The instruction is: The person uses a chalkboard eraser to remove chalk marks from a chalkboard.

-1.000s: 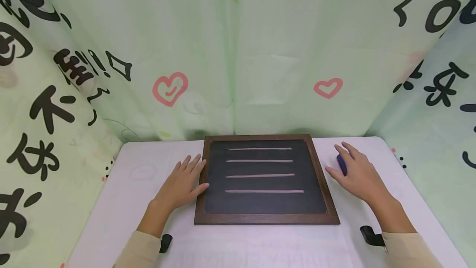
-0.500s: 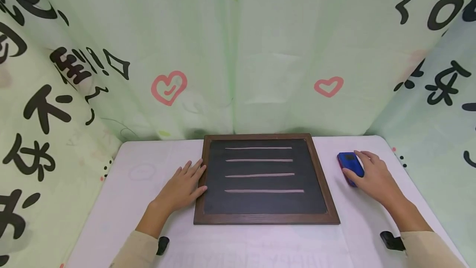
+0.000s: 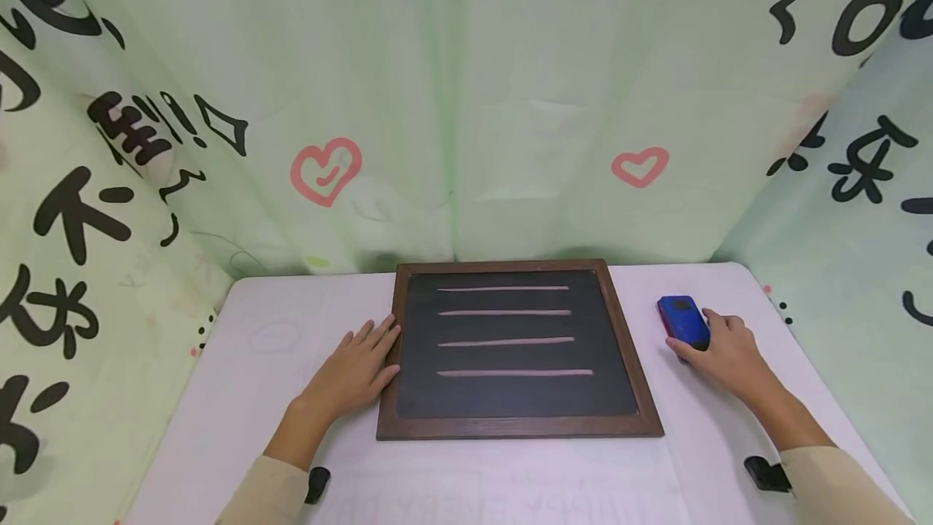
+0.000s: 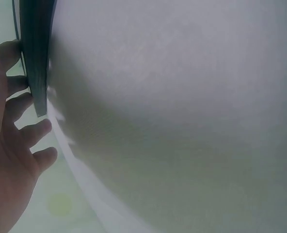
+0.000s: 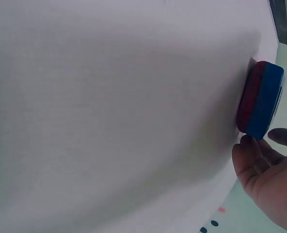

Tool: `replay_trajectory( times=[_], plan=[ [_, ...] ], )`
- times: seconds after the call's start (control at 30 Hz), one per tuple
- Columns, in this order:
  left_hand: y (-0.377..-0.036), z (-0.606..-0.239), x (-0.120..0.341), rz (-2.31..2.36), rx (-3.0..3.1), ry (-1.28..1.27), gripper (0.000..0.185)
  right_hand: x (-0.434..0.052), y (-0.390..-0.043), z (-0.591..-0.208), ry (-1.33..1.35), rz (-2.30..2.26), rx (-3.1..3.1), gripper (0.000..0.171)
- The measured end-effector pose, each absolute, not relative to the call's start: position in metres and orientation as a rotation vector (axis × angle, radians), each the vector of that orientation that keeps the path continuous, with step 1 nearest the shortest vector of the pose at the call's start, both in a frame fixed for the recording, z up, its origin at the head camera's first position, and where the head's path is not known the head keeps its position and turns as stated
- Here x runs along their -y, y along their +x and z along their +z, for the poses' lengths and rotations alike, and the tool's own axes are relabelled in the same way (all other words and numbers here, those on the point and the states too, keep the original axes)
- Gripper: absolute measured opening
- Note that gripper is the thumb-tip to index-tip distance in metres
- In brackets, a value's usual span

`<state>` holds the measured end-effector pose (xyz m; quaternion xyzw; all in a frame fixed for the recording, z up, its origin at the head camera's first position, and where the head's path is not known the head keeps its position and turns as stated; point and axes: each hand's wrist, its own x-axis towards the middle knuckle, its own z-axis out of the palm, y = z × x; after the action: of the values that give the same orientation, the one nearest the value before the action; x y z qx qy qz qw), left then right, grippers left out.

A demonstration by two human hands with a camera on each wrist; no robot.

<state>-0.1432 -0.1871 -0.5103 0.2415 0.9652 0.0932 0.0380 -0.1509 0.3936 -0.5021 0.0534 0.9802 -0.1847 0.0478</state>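
On the white table [image 3: 240, 395], the right hand [image 3: 725, 355] grips the blue eraser [image 3: 683, 320] just right of the chalkboard [image 3: 517, 347]; the left hand [image 3: 353, 371] rests flat, fingers straight against its left frame.

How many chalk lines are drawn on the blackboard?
4. All lie across the blackboard, stacked one under the other: the top line, the second, the third, and the lowest, longest one. None looks hidden.

Blue eraser [image 3: 683, 319] flat on table, right of chalkboard [image 3: 514, 347].
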Motion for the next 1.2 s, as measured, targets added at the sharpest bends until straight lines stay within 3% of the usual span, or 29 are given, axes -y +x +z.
replay_trajectory(
  times=[1.2],
  plan=[
    [-0.142, -0.511, 0.185, 0.417, -2.897, 0.698, 0.064, -0.388, -0.149, -0.504, 0.207, -0.593, -3.015, 0.086]
  ],
)
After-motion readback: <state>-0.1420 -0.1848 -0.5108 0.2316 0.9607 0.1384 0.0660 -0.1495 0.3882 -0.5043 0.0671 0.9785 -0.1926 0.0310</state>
